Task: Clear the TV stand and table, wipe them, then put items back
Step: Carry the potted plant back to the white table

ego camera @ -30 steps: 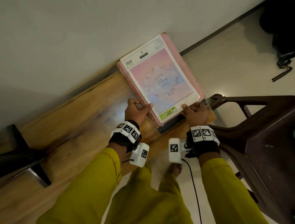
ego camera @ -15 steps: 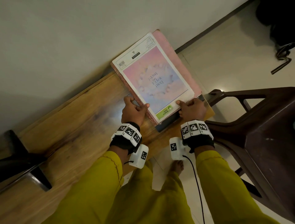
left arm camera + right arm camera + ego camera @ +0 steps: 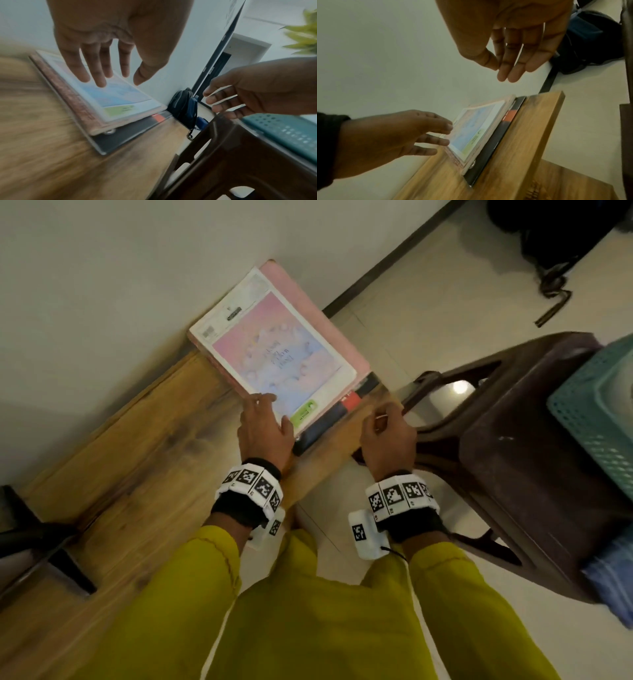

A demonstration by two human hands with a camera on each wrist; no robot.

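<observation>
A stack of books lies on the right end of the wooden TV stand (image 3: 137, 457), against the wall. On top is a pastel-covered book (image 3: 277, 357), under it a pink one (image 3: 308, 313), at the bottom a black one (image 3: 329, 422). My left hand (image 3: 274, 412) is over the top book's near corner with straight, spread fingers and grips nothing. In the left wrist view the left hand (image 3: 118, 81) sits just above the cover (image 3: 120, 102); contact is unclear. My right hand (image 3: 385, 419) hangs to the right of the stack, loosely curled and empty, as the right wrist view shows (image 3: 501, 70).
A dark brown plastic chair (image 3: 513, 440) stands close to the right of the stand, with a teal perforated basket (image 3: 596, 412) on it. A dark bag (image 3: 185, 108) lies on the floor by the wall. A black TV foot (image 3: 51, 542) sits on the stand at left.
Both hands held the near edge of the book stack before. They have let go: the left fingers spread out above the cover, and the right hand drew away to the right.
</observation>
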